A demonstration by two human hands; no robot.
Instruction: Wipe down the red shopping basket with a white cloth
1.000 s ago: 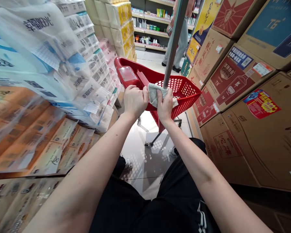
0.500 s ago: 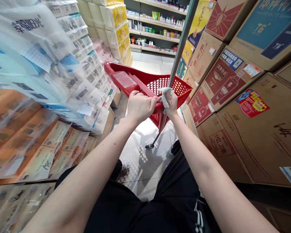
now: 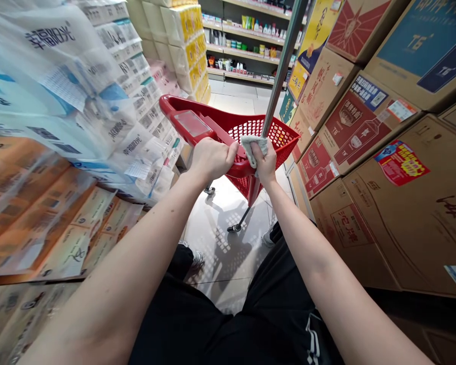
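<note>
A red shopping cart (image 3: 228,121) with a perforated plastic basket stands in front of me, turned at an angle. My left hand (image 3: 213,158) is wrapped around its red handle, left of the middle. In my right hand (image 3: 265,161) is a pale, crumpled cleaning cloth (image 3: 255,147), which lies against the handle's right part. Thumb and fingers press the cloth there; part of the grip is hidden beneath it. A grey metal pole (image 3: 287,61) rises just behind my right hand, and where its lower end meets the cart is covered.
Stacked packs of tissue paper (image 3: 117,101) line the left side, with orange packs (image 3: 34,203) lower down. Cardboard cartons (image 3: 365,121) are piled along the right. Shelves with bottles (image 3: 247,45) stand at the back, beyond a tiled floor (image 3: 235,96).
My left hand has shifted slightly left along with the handle. The cloth in my right hand has moved a little left and spread over the handle, with the thumb now on top.
</note>
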